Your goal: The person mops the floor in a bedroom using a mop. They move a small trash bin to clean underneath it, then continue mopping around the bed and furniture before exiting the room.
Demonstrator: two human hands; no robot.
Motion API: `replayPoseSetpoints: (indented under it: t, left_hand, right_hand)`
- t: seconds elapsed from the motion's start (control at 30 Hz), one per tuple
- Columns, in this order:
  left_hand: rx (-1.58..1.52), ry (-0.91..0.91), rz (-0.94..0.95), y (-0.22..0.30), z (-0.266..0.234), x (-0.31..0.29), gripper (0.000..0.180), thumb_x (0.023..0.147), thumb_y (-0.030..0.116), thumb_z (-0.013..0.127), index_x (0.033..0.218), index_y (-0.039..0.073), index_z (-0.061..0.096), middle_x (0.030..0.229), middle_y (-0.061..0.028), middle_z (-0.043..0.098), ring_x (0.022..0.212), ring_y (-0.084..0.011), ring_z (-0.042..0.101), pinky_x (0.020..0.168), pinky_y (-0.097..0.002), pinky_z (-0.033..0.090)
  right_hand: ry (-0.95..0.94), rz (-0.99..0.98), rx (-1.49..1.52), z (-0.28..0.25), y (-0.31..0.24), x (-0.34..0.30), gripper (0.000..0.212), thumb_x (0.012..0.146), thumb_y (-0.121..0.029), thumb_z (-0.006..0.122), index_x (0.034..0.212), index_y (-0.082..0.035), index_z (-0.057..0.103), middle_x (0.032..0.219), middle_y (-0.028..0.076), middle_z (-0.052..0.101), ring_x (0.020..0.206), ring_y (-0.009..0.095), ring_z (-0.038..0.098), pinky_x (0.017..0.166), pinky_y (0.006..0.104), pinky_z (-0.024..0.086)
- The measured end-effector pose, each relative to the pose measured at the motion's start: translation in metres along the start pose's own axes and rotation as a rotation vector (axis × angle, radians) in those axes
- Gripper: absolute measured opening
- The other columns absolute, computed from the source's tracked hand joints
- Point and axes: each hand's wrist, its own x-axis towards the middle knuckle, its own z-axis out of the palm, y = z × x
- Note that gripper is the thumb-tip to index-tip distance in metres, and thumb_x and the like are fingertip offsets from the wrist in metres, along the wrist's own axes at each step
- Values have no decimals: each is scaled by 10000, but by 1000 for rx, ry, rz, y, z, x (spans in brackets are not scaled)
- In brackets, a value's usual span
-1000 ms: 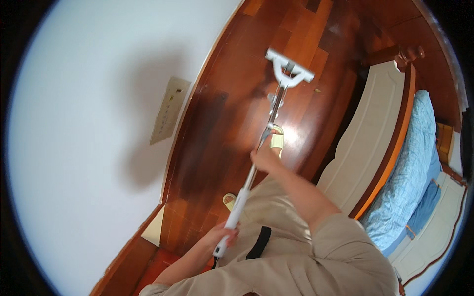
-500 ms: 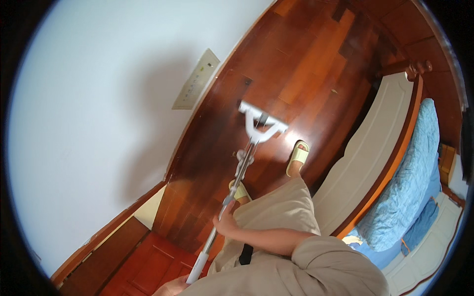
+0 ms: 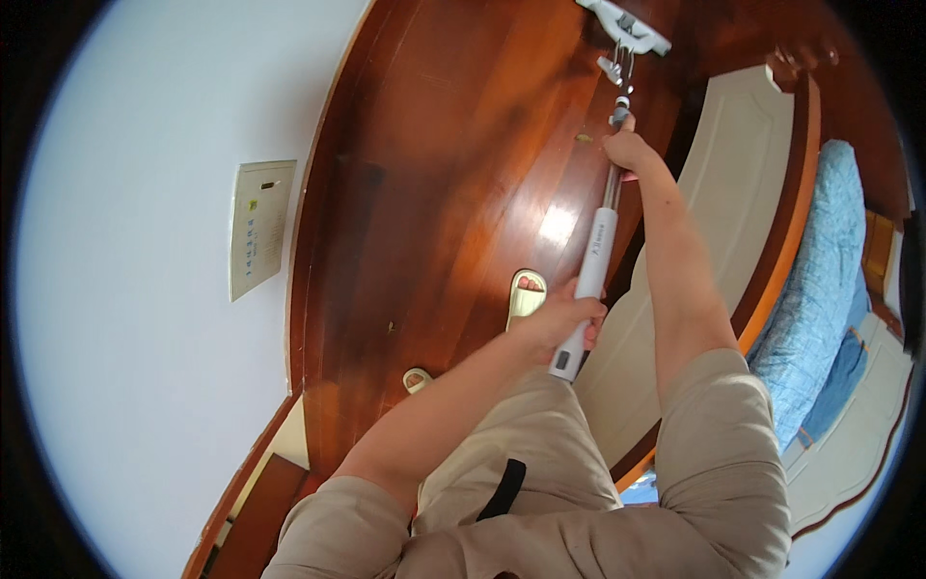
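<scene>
I hold a mop [image 3: 595, 253] with both hands, its pole stretched forward and slightly right over the wooden floor. My left hand [image 3: 562, 318] is wrapped round the white grip near the pole's lower end. Farther up, my right hand [image 3: 627, 152] is closed on the metal shaft, just below a grey collar. The white mop head [image 3: 625, 27] lies at the top of the view, on the dark floor beyond the foot of the bed. A white lever piece [image 3: 610, 69] sits on the shaft near the head. The underside of the head is hidden.
Reddish-brown floorboards [image 3: 434, 193] run between a white wall [image 3: 145, 193] with a pale panel [image 3: 260, 227] and a bed's cream footboard [image 3: 719, 222]. Blue bedding [image 3: 815, 289] lies on the bed. My feet wear pale yellow slippers [image 3: 526, 297]. Small bits [image 3: 584, 137] dot the floor.
The mop has swung from the middle of the floor forward and right, its head now far ahead. Both my arms have extended with it, and my view has shifted.
</scene>
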Motion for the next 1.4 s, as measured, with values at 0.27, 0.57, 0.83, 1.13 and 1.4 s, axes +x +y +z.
replayPoseSetpoints:
  t: [0.27, 0.57, 0.83, 1.13, 1.4]
  left_hand:
    - [-12, 125, -73, -79, -49, -67, 225, 816, 49, 552, 1001, 85, 429, 671, -21, 440, 490, -110, 429, 470, -259, 359]
    - [-18, 315, -228, -238, -195, -347, 310, 785, 58, 579, 1070, 48, 458, 606, -25, 463, 465, -129, 455, 457, -267, 394]
    - [42, 591, -475, -344, -229, -644, 435, 753, 156, 636, 1118, 38, 432, 651, -98, 543, 531, -243, 551, 488, -343, 447]
    - [944, 627, -378, -336, -166, -580, 481, 748, 177, 625, 1153, 29, 411, 717, -166, 584, 607, -322, 595, 542, -399, 479]
    - [1511, 529, 380, -186, -62, -244, 599, 769, 123, 573, 1288, 9, 296, 958, -262, 568, 800, -408, 603, 697, -456, 496]
  right_hand:
    - [-119, -38, -3, 75, 75, -52, 902, 849, -269, 464, 1338, 59, -218, 1050, 327, 565, 940, 389, 600, 798, 389, 494]
    - [-302, -100, -79, 307, 96, -310, 938, 853, -279, 485, 1282, 133, -241, 821, 279, 603, 691, 351, 618, 619, 419, 505]
    - [-693, -23, 45, 475, 91, -610, 922, 858, -315, 460, 1304, 138, -208, 733, 267, 595, 694, 385, 603, 650, 442, 473]
    - [-361, -197, 697, 408, 120, -569, 887, 854, -56, 501, 1385, -73, -209, 1071, 146, 514, 794, 286, 600, 694, 351, 475]
    - [-347, -44, 1501, 162, 108, -243, 259, 886, -117, 357, 1144, -120, 381, 641, 87, 528, 549, 243, 598, 499, 357, 515]
